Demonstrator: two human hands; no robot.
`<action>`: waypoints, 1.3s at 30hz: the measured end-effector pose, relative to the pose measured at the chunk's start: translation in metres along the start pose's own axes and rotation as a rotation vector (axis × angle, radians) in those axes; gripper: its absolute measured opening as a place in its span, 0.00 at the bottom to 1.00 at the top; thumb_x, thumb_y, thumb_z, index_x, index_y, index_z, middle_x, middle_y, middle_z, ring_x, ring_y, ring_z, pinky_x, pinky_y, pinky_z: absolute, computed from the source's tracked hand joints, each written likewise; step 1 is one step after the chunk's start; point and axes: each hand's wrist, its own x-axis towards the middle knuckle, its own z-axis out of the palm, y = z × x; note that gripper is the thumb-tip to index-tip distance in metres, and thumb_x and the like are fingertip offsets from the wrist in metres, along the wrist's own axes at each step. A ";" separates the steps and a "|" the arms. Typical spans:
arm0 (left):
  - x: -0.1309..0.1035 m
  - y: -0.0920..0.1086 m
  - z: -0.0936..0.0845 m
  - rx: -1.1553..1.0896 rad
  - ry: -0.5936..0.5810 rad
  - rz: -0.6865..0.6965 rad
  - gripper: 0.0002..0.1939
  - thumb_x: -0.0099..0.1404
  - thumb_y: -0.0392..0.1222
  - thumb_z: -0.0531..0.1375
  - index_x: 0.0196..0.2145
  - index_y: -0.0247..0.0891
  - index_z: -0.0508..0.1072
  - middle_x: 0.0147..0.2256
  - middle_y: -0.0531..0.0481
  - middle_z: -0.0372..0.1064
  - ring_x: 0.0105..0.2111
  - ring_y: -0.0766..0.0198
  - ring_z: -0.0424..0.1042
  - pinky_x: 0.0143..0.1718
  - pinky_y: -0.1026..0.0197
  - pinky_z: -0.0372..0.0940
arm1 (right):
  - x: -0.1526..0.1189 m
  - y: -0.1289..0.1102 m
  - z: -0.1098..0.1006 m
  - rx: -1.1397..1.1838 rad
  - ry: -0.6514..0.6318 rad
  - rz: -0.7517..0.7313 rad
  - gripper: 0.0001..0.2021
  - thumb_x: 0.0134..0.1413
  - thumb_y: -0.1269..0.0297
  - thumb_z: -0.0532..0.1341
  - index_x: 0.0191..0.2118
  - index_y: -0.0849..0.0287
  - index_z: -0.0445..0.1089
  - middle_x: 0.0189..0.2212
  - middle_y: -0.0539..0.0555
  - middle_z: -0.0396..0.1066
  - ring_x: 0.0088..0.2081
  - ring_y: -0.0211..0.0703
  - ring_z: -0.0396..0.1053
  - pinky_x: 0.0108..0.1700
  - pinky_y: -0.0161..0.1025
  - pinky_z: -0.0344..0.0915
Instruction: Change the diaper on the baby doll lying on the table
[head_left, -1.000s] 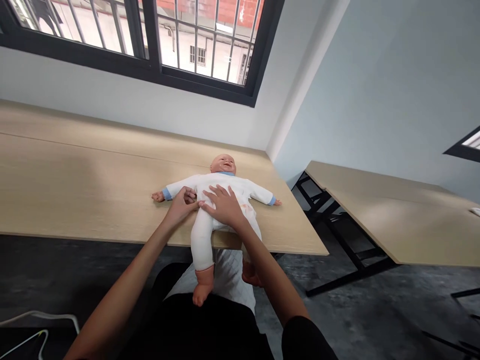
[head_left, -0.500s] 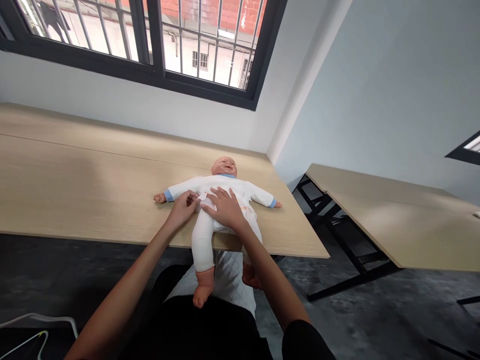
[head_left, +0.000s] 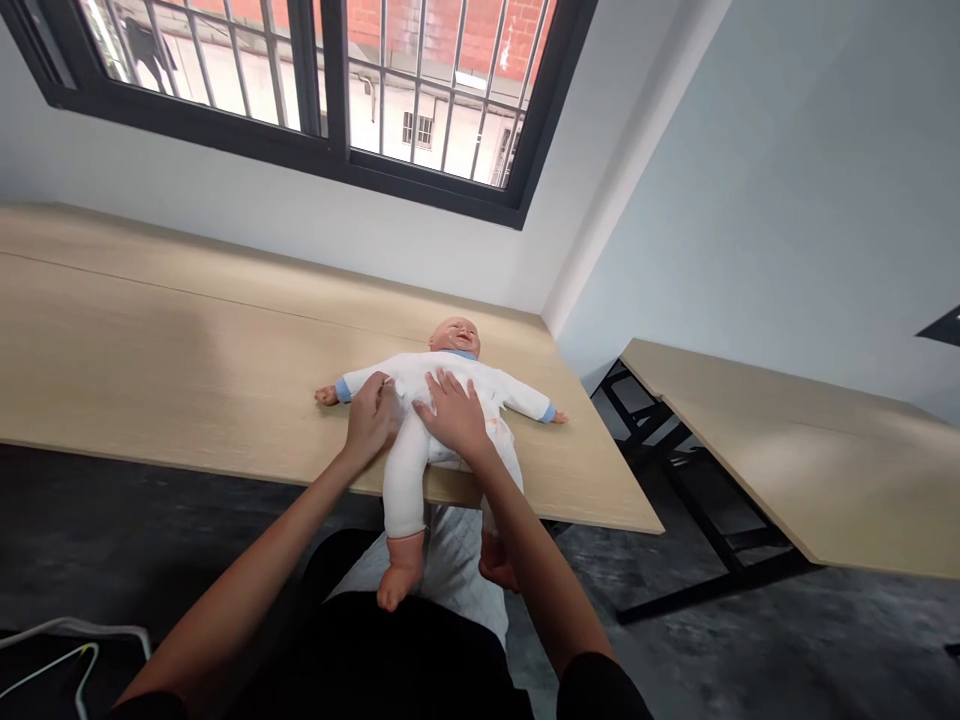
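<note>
A baby doll (head_left: pixel 454 365) lies on its back on the wooden table, arms spread, head toward the window. It wears a white top with blue collar and cuffs, and white cloth or a diaper (head_left: pixel 504 432) around its hips. Its legs hang over the table's front edge. My right hand (head_left: pixel 454 412) rests flat on the doll's belly with the fingers spread. At the doll's hip, on the left of the picture, my left hand (head_left: pixel 373 415) has its fingers bent inward beside the white cloth. Its fingertips are slightly blurred, and what they pinch is hidden.
The light wooden table (head_left: pixel 187 370) runs along the wall beneath a barred window (head_left: pixel 442 90). Another table (head_left: pixel 787 430) on black legs stands to the right, past a gap. At the lower left is a white hanger-like frame (head_left: pixel 90 630).
My left hand has turned and lifted slightly at the doll's hip, its fingers curling more. My right hand stays on the belly. The view has shifted a little.
</note>
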 end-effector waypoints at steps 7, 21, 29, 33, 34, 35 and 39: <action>0.005 -0.014 0.000 -0.150 0.192 -0.177 0.15 0.66 0.53 0.52 0.27 0.43 0.58 0.24 0.56 0.57 0.24 0.64 0.58 0.26 0.63 0.56 | 0.000 0.005 -0.002 0.022 0.013 0.085 0.29 0.68 0.56 0.50 0.69 0.62 0.52 0.70 0.59 0.45 0.71 0.49 0.42 0.70 0.57 0.38; 0.004 0.020 0.013 0.170 -0.387 0.251 0.13 0.63 0.39 0.58 0.23 0.41 0.60 0.25 0.53 0.61 0.28 0.61 0.62 0.34 0.60 0.58 | -0.001 0.004 0.009 0.161 0.077 0.024 0.39 0.57 0.68 0.50 0.71 0.74 0.36 0.71 0.64 0.43 0.72 0.48 0.40 0.71 0.55 0.33; 0.004 0.023 0.019 0.060 -0.466 0.170 0.09 0.65 0.45 0.57 0.30 0.39 0.70 0.30 0.51 0.71 0.31 0.61 0.68 0.37 0.60 0.61 | 0.004 0.028 0.011 0.629 -0.001 -0.127 0.47 0.51 0.66 0.61 0.73 0.60 0.36 0.68 0.62 0.52 0.70 0.48 0.47 0.71 0.58 0.27; 0.006 0.021 0.022 0.058 -0.406 0.157 0.08 0.64 0.45 0.59 0.31 0.39 0.67 0.30 0.52 0.69 0.30 0.62 0.68 0.36 0.61 0.62 | 0.004 0.038 0.010 1.052 -0.032 -0.116 0.49 0.47 0.65 0.67 0.72 0.49 0.41 0.67 0.58 0.55 0.67 0.50 0.55 0.70 0.57 0.43; 0.006 0.019 0.022 0.059 -0.401 0.148 0.08 0.63 0.45 0.60 0.32 0.39 0.67 0.30 0.52 0.69 0.30 0.62 0.68 0.35 0.61 0.62 | 0.004 0.039 0.009 1.157 -0.048 -0.096 0.49 0.46 0.65 0.67 0.72 0.48 0.42 0.67 0.57 0.55 0.66 0.51 0.57 0.68 0.56 0.52; 0.006 0.017 0.022 0.062 -0.401 0.138 0.08 0.62 0.44 0.61 0.33 0.39 0.67 0.30 0.52 0.68 0.31 0.62 0.67 0.35 0.61 0.63 | 0.003 0.038 0.007 1.250 -0.059 -0.071 0.49 0.45 0.66 0.66 0.71 0.48 0.43 0.67 0.57 0.55 0.65 0.51 0.59 0.64 0.54 0.59; 0.002 0.012 0.022 0.083 -0.350 0.110 0.09 0.62 0.46 0.62 0.34 0.39 0.67 0.32 0.52 0.68 0.32 0.62 0.67 0.35 0.61 0.63 | -0.002 0.034 -0.001 1.429 -0.011 0.009 0.45 0.45 0.69 0.62 0.70 0.51 0.48 0.67 0.56 0.57 0.59 0.50 0.65 0.55 0.47 0.70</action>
